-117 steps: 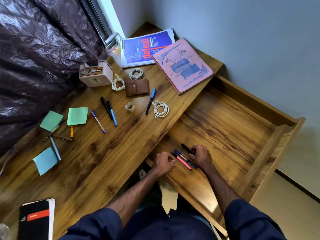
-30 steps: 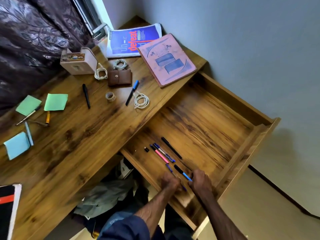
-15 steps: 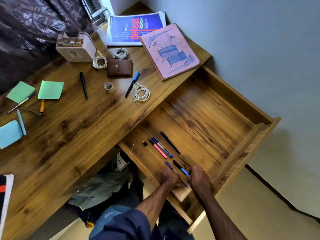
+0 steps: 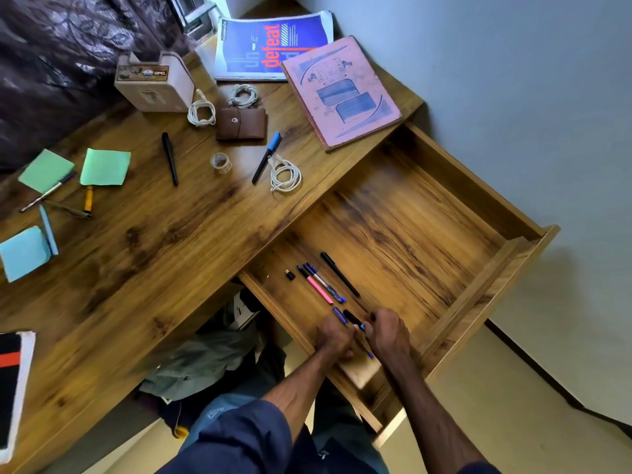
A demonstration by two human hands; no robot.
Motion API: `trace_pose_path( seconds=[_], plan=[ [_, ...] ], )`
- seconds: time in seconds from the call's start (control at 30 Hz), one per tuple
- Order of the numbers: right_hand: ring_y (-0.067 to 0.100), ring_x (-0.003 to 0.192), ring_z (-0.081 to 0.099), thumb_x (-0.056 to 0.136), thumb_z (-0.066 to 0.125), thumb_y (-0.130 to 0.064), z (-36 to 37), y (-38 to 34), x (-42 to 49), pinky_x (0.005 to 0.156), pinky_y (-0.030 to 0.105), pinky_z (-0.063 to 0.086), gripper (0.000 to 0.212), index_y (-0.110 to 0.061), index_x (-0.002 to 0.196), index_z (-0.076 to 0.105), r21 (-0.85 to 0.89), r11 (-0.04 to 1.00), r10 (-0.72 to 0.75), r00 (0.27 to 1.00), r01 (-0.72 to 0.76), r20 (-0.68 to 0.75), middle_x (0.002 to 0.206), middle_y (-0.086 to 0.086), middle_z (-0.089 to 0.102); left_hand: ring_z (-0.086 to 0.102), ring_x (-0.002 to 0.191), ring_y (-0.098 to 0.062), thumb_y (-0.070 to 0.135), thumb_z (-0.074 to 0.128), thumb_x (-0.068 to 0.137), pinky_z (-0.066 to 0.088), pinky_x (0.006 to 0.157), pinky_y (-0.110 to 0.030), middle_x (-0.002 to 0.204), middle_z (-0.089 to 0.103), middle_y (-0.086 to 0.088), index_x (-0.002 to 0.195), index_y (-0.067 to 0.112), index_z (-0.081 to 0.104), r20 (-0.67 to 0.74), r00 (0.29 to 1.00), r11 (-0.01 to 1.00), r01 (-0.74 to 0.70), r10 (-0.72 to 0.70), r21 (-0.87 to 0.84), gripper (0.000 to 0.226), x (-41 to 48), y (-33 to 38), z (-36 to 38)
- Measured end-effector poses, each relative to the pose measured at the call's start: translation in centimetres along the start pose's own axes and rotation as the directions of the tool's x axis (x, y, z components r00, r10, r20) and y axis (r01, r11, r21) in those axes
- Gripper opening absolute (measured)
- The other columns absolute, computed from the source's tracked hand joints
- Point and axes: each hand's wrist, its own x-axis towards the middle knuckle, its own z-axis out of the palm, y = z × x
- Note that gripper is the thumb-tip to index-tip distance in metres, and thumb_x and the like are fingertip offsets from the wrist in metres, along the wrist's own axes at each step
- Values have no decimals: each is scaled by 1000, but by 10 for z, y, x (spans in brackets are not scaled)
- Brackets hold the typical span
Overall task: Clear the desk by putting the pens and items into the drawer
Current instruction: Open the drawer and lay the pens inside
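Right grip (image 4: 388, 333), fingers curled, pinches the blue end of a black-and-blue pen (image 4: 352, 317) near the front of the open drawer (image 4: 410, 234). Left grip (image 4: 333, 336) sits just beside it, knuckles up, with its fingers curled over a dark blue pen (image 4: 338, 315). Whether it actually holds that pen cannot be told. Both pens lie on the drawer floor.

Deeper in the drawer, side by side, lie a pink pen (image 4: 319, 289), a clear-barrelled pen (image 4: 323, 282) and a slim black pen (image 4: 340, 275). A small black cap (image 4: 290, 275) sits near the pink pen's dark end.

On the desk (image 4: 154, 251) lie a thick black pen (image 4: 170, 159), a tape roll (image 4: 220, 163) and a blue-capped pen (image 4: 266, 157) touching a coiled white cable (image 4: 285, 174). A brown wallet (image 4: 241, 124) lies behind them, and green sticky notes (image 4: 105, 166) with more pens are at the far left.
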Motion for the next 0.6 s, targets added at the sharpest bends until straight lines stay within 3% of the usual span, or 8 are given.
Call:
trace_pose_path(
  seconds=[0.1,0.2,0.33,0.6],
  plan=[
    [16,82,65,90,71,-21,-3,-25,11,68,29,53,11,-20,100,72,47,995,-81,993,86,-85,94,-1,69,73,63,-19,55,80,74,62,52,-33,91,73,-7,92,18,66,-25,999,992,-43,46,121,43,32,-13,3],
    [21,81,67,90,69,-19,-2,-48,24,66,29,51,6,-18,94,73,36,992,-121,988,125,-100,92,3,70,74,63,-21,38,76,86,64,56,-37,83,74,-7,88,11,70,-2,996,985,-92,94,148,28,-7,9,-31],
    [25,79,68,88,66,-13,9,-58,36,66,35,56,6,-16,86,70,-8,996,-92,995,91,-43,85,5,69,75,69,-22,35,70,91,65,62,-38,85,74,-8,89,9,70,13,991,982,-131,131,139,26,-19,19,-53],
    [20,73,65,87,68,-13,24,-58,50,66,37,59,6,-19,85,68,-49,998,-28,999,26,-41,83,2,67,72,67,-15,20,71,90,61,57,-26,86,73,-4,98,10,69,21,989,969,-148,146,200,12,-16,17,-61]
  ],
)
